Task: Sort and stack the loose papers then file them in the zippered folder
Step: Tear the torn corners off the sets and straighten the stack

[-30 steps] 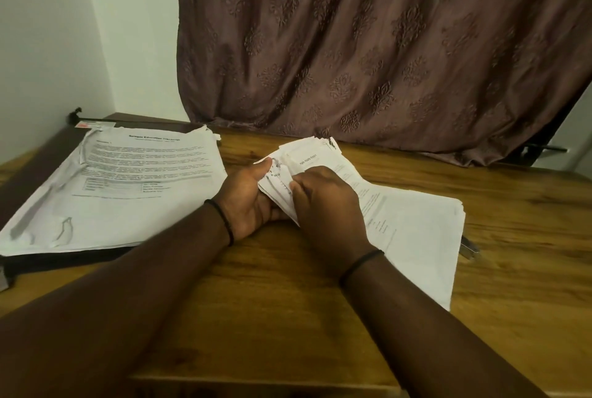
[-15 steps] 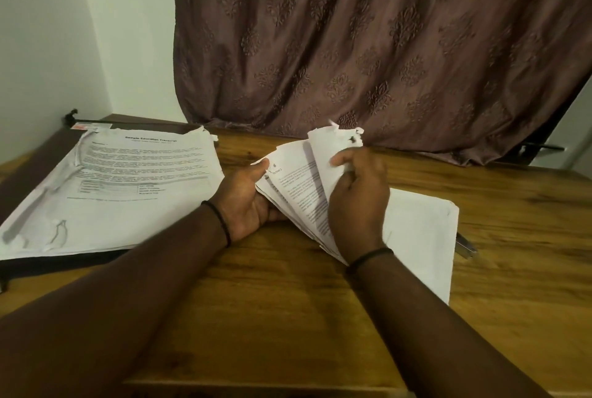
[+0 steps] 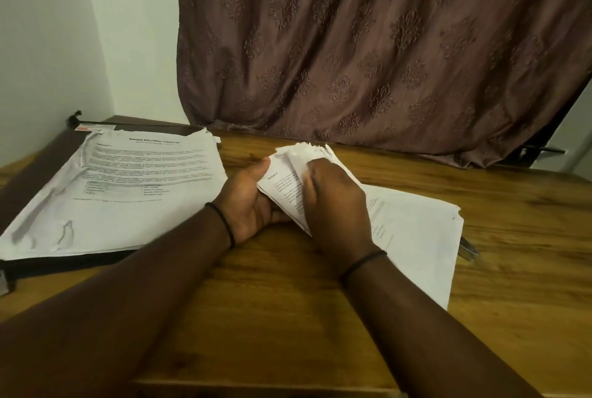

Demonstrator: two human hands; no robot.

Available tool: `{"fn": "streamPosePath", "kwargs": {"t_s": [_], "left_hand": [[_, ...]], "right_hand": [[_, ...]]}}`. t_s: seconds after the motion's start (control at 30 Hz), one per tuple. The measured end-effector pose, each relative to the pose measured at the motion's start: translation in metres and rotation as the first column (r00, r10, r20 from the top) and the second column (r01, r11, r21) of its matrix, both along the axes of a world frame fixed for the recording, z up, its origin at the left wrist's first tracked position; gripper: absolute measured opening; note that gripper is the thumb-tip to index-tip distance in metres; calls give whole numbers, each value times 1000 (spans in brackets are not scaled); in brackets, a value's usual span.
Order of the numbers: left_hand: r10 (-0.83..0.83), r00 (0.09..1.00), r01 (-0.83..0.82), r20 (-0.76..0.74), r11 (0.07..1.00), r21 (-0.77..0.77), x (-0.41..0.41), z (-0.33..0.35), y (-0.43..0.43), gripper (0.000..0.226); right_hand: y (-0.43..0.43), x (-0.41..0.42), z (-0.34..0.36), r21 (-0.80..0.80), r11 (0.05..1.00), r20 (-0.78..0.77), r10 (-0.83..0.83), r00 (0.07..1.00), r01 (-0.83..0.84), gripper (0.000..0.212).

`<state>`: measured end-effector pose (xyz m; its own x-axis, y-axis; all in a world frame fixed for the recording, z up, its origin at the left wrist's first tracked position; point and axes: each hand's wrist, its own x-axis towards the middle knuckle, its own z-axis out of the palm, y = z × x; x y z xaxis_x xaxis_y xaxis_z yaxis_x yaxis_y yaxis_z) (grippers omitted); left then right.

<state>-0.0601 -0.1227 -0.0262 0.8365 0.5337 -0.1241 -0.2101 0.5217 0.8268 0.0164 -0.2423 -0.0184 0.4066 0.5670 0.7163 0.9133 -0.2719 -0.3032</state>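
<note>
Seemingly midway: left grip (image 3: 253, 208) and right grip (image 3: 336, 208) both curled round loose papers (image 3: 279, 186) above the table (image 3: 288, 317); one stack (image 3: 134, 202) on the folder (image 3: 73, 261), filing and zipping left.

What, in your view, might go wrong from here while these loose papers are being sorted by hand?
1. The left hand grips the fanned bundle of white printed sheets at one end while the right hand pinches pages. Its ragged top corners may tear further, or pages may slip out of order.
2. A shiny metal object pokes out from under the flat white sheets; gathering them might snag it.
</note>
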Motion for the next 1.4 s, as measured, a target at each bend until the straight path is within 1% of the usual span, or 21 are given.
{"fn": "streamPosePath", "kwargs": {"t_s": [0.07,0.1,0.17,0.2,0.27,0.3,0.37,0.4,0.47,0.53,0.63,0.77,0.9,1.03,1.2,1.3,1.4], "left_hand": [[5,1000,-5,-10,1000,3,-1,1,-1,48],[10,1000,-9,-18,1000,9,-1,1,-1,49],[4,1000,-4,-29,1000,24,-1,1,-1,53],[-5,1000,6,-27,1000,26,-1,0,0,56],[-20,1000,21,-20,999,32,0,0,0,62],[-27,999,28,-16,999,34,0,0,0,65],[-49,999,49,-7,998,39,0,1,1,72],[-59,998,59,-1,998,38,0,1,2,76],[-71,997,71,15,997,10,1,1,3,80],[-70,997,71,24,997,-35,1,1,4,82],[-68,997,69,27,997,-34,0,3,3,84],[-54,998,56,44,997,-45,-1,6,-1,81],[-61,998,62,32,997,-42,-2,6,-1,81],[-84,996,84,6,996,25,-2,5,0,83],[-95,995,95,-11,992,78,-3,5,-1,75],[-76,997,77,-22,995,69,-2,3,-1,63],[-43,999,46,-33,997,65,-2,1,0,53]], "right_hand": [[-4,0,4,151,988,-136,3,991,18,32],[-6,2,6,224,975,-166,24,986,14,37],[-9,7,5,297,955,-129,25,991,14,37],[-9,10,4,293,956,-108,6,994,26,34],[-7,11,2,221,975,-105,-14,994,37,28],[-6,9,2,168,986,-94,-4,996,19,29],[-2,4,0,36,998,0,45,999,-45,38],[-1,2,-1,-37,997,35,70,997,-68,39],[-1,-1,-1,-130,987,-5,92,996,-91,36],[-1,-2,-2,-170,983,14,71,997,-67,42],[1,-3,-3,-177,983,86,67,994,-51,40],[3,-3,-6,-115,991,117,75,990,-61,37],[5,-2,-7,-137,988,117,82,990,-65,27],[7,0,-9,-90,995,116,42,992,-31,20],[5,5,-4,-12,999,-21,33,999,-34,17],[3,4,-1,97,995,-209,46,977,-26,14],[-1,2,4,247,964,-427,17,904,98,10]]}}
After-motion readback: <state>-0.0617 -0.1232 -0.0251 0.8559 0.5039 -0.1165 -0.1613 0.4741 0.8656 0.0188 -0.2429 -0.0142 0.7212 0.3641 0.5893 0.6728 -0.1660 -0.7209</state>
